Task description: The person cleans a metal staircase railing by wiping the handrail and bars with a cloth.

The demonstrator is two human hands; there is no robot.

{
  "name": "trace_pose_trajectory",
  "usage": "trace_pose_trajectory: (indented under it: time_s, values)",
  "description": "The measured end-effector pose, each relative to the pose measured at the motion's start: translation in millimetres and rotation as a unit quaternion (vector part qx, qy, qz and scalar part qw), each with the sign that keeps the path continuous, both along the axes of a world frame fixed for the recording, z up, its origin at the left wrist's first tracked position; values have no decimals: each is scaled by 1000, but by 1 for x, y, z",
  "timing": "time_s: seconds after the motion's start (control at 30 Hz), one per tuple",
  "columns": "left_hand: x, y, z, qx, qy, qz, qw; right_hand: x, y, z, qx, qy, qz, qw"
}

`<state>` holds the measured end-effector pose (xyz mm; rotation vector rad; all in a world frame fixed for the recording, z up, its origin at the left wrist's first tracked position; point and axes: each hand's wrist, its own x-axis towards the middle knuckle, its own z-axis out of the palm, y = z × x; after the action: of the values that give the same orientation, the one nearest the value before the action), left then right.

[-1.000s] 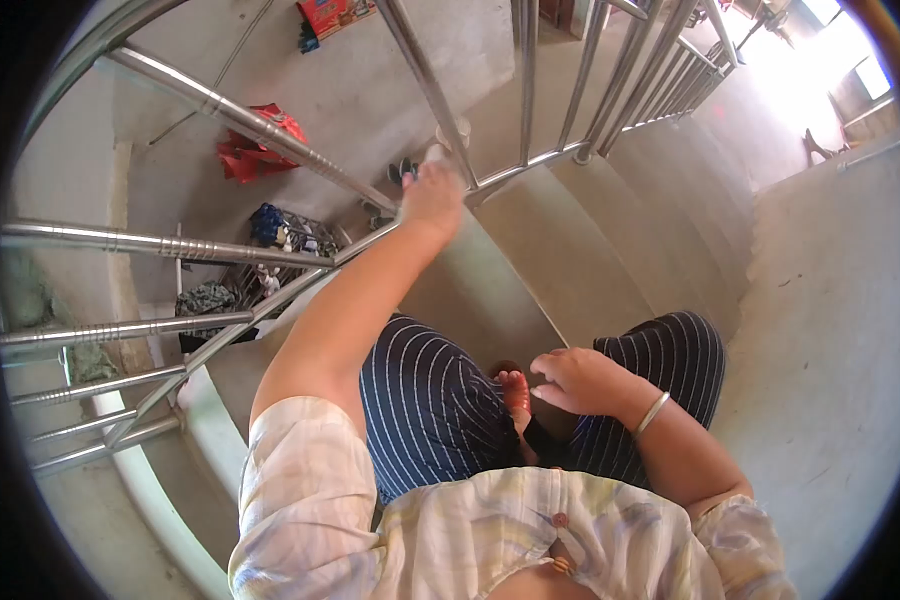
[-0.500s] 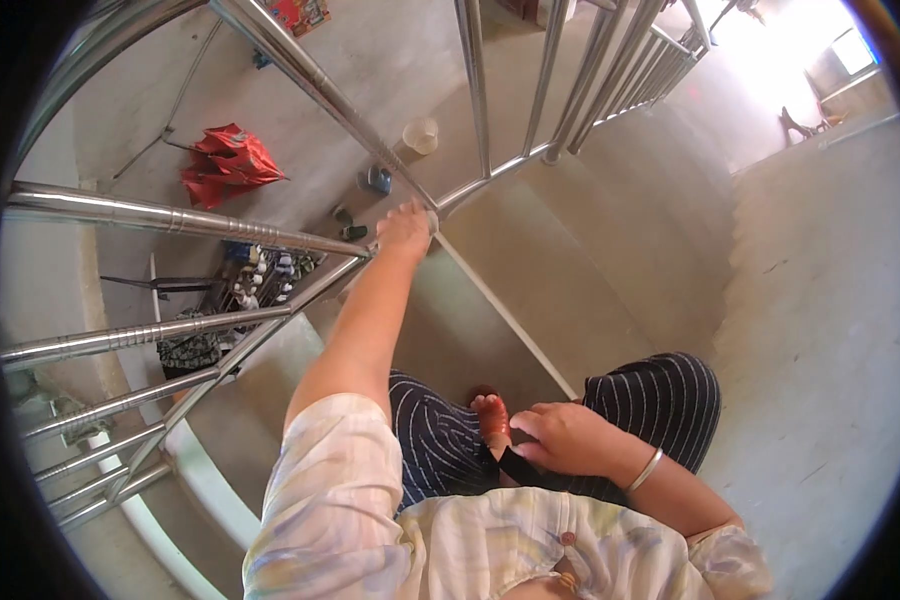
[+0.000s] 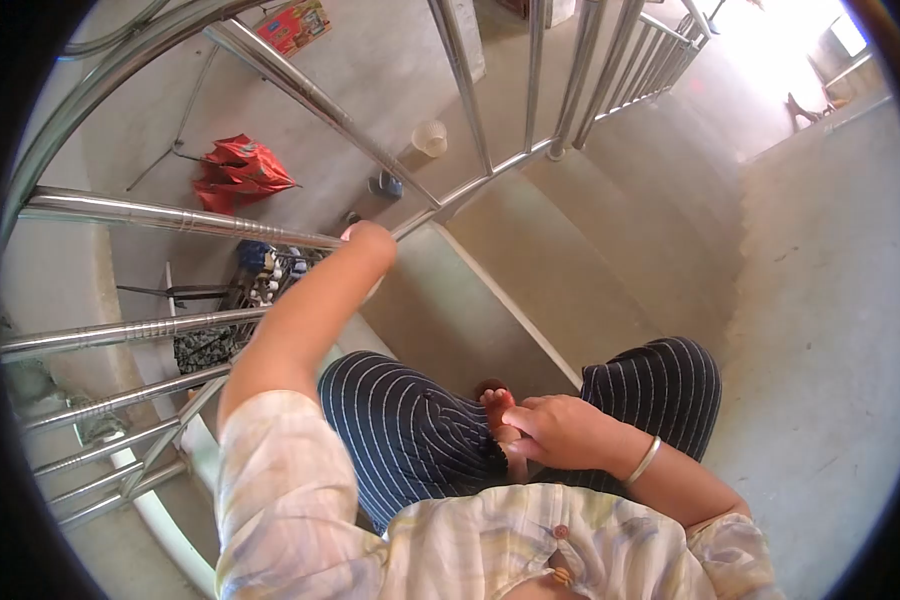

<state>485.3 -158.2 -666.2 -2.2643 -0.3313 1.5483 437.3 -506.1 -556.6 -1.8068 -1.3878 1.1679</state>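
Stainless-steel stair railing (image 3: pixel 150 213) runs beside the person's left hand (image 3: pixel 372 240), which lies against it where a slanting baluster meets the bottom rail. Most of the left fingers are hidden behind the hand and the railing, so whether they grip the metal cannot be told. The right hand (image 3: pixel 573 432) hovers between the knees of the pinstriped trousers (image 3: pixel 410 415), its fingers loosely curled and its thumb close to the fingertips; whether anything is pinched there is unclear. A bare foot in a reddish sandal (image 3: pixel 495 398) shows just beyond the right fingertips, and a pale bangle (image 3: pixel 644 460) circles the wrist behind them.

Concrete stairs (image 3: pixel 570 240) lie ahead of the right fingers and to the right of the left ones. Through the balusters, on the floor below, a red umbrella (image 3: pixel 242 172), partly folded, lies left of and beyond the left fingers. A translucent plastic bucket (image 3: pixel 430 138) stands farther ahead of them, and a shoe rack (image 3: pixel 265 285) is down to their left.
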Motion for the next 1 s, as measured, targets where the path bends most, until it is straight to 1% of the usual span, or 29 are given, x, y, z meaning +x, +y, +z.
trace_pose_trajectory:
  time_s: [0.03, 0.07, 0.13, 0.17, 0.23, 0.27, 0.33, 0.37, 0.43, 0.47, 0.53, 0.57, 0.63, 0.67, 0.7, 0.73, 0.77, 0.8, 0.83, 0.87, 0.93, 0.97, 1.0]
  values:
    - [-3, 2, -8, -2, -78, -13, 997, 1, 0, -1, -13, -7, 3, 1000]
    - [-5, 2, -17, -2, -78, -12, 997, 1, -1, -1, -29, -13, 6, 999]
    - [-6, -6, -33, -15, -239, 75, 968, 4, -2, 1, -38, -3, 1, 999]
    - [-5, -11, -43, -17, -240, 76, 968, 5, -2, 1, -44, 8, -3, 999]
    - [-1, -21, -54, 3, -363, 129, 923, 5, -4, 2, -45, 7, -6, 999]
    - [-2, -22, -57, 2, -367, 133, 921, 4, -5, 3, -44, 8, -9, 999]
    - [0, -26, -53, -50, -407, 100, 907, 1, -8, 1, -54, -8, -11, 998]
    - [1, -28, -49, -51, -413, 99, 904, 1, -9, -1, -59, -19, -18, 998]
    - [0, -36, -28, -47, -325, 64, 942, 5, -9, -3, -57, -23, -24, 998]
    - [-4, -35, -29, -44, -328, 61, 942, 5, -9, -4, -56, -19, -28, 998]
    - [-14, -28, -29, -52, -327, -17, 943, 5, -6, -7, -51, -17, -27, 998]
    - [-20, -24, -29, -43, -328, -19, 943, 5, -4, -9, -50, -14, -23, 998]
    - [-26, -24, -14, -68, -307, 4, 949, 4, 0, -12, -27, -16, -23, 999]
    - [-28, -20, -6, -141, -353, 75, 922, 3, 3, -13, -21, -12, -20, 1000]
    - [-29, -18, 2, -133, -357, 75, 922, 2, 6, -13, -14, -8, -17, 1000]
    - [-29, -17, 10, -202, -450, 200, 847, 2, 9, -13, -6, -10, -14, 1000]
    - [-29, -17, 15, -265, -528, 317, 742, 2, 11, -12, -9, -9, -7, 1000]
    - [-27, -22, 43, -236, -543, 468, 656, 1, 13, -12, -13, -7, -1, 1000]
    - [-30, -30, 76, -275, -623, 509, 527, -1, 14, -13, -9, -6, 1, 1000]
    - [-32, -38, 110, -308, -685, 535, 386, -2, 14, -14, 4, -11, 5, 1000]
    - [-28, -43, 170, -474, -688, 528, 157, -3, 14, -16, 18, -16, 10, 1000]
    - [-24, -49, 199, -495, -715, 469, 153, -2, 14, -15, 8, -22, 13, 1000]
    - [-17, -53, 222, -524, -737, 404, 137, -2, 14, -16, -2, -28, 18, 999]
